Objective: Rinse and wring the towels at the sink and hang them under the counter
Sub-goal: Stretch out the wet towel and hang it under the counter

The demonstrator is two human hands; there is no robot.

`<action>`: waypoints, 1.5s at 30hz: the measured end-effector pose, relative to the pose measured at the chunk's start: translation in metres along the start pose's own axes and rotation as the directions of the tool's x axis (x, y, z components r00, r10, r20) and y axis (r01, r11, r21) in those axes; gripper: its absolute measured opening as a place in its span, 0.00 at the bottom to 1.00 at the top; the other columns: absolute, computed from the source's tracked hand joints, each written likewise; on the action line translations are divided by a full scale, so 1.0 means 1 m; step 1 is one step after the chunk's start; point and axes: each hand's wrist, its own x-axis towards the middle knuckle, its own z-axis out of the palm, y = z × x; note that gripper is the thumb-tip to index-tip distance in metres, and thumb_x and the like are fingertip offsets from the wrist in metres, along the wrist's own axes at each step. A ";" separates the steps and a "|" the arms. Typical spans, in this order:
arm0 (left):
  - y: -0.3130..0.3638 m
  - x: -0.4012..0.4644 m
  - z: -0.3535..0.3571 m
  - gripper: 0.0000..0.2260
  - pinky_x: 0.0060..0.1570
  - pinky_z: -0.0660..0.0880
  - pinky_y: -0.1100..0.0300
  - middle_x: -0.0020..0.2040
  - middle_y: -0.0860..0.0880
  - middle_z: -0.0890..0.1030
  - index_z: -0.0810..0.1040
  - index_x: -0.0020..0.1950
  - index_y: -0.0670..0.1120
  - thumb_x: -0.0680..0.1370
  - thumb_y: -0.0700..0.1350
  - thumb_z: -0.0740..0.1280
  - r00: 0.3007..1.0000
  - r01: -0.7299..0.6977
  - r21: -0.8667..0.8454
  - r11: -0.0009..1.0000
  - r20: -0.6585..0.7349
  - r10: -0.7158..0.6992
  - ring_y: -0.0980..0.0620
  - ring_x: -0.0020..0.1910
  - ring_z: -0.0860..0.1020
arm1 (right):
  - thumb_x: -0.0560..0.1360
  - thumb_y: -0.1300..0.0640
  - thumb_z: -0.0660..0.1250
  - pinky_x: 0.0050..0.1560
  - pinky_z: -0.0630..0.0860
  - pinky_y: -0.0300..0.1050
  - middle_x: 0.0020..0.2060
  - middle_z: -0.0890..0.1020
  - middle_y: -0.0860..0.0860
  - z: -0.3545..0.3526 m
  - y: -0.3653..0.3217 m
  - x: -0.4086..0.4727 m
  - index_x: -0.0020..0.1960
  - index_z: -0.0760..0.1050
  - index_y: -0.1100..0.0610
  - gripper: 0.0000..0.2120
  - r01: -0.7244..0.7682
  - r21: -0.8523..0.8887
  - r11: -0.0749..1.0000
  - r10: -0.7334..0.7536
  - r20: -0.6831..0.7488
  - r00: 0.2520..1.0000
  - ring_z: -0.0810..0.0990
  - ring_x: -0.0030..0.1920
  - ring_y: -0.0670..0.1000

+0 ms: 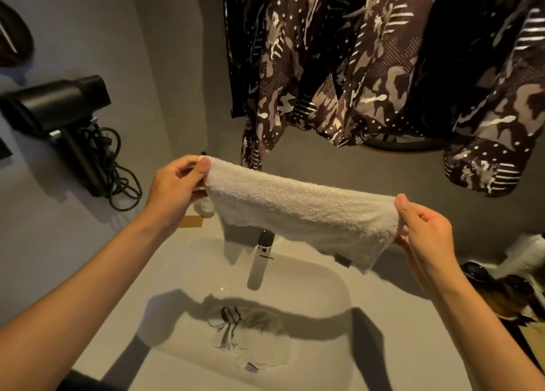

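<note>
Fluffy white terry-cloth towel point(300, 210), glossy smooth white sink point(324, 278), shiny metal tap point(261, 261), matt black hairdryer point(56, 104)

Two bare forearms reach into view from the lower corners, uncovered from wrist to the frame's edge, with no sleeve, cuff or glove on either. The left hand point(174, 184) and right hand point(424, 237) carry no ring, watch, bracelet or band. Fingernails on both are short and unpainted. The fingers are slim, the wrists narrow. Nothing else of the person shows in this head-worn view.
</note>
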 end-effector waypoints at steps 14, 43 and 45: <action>0.077 -0.014 0.054 0.18 0.61 0.76 0.66 0.64 0.50 0.79 0.74 0.70 0.38 0.80 0.36 0.67 0.885 -0.460 0.146 0.876 0.149 0.440 0.66 0.57 0.80 | 0.79 0.54 0.68 0.55 0.79 0.55 0.45 0.88 0.56 -0.015 0.043 -0.021 0.55 0.81 0.66 0.15 -0.361 0.220 0.906 0.362 0.038 0.931 0.87 0.44 0.54; -0.095 -0.240 0.102 0.29 0.64 0.72 0.43 0.62 0.39 0.82 0.85 0.61 0.45 0.79 0.66 0.58 0.467 0.862 -0.214 0.459 0.687 -0.556 0.39 0.62 0.78 | 0.77 0.61 0.68 0.53 0.82 0.54 0.52 0.87 0.57 -0.004 0.003 -0.206 0.57 0.82 0.58 0.10 -0.308 0.114 0.945 0.305 0.043 0.952 0.85 0.53 0.57; -0.084 -0.267 0.112 0.30 0.65 0.73 0.43 0.60 0.39 0.83 0.86 0.58 0.44 0.78 0.67 0.58 0.463 0.865 -0.208 0.456 0.679 -0.570 0.39 0.61 0.80 | 0.78 0.61 0.66 0.52 0.82 0.56 0.52 0.87 0.60 -0.026 0.004 -0.230 0.57 0.81 0.61 0.10 -0.351 0.138 0.926 0.357 -0.016 0.934 0.85 0.53 0.60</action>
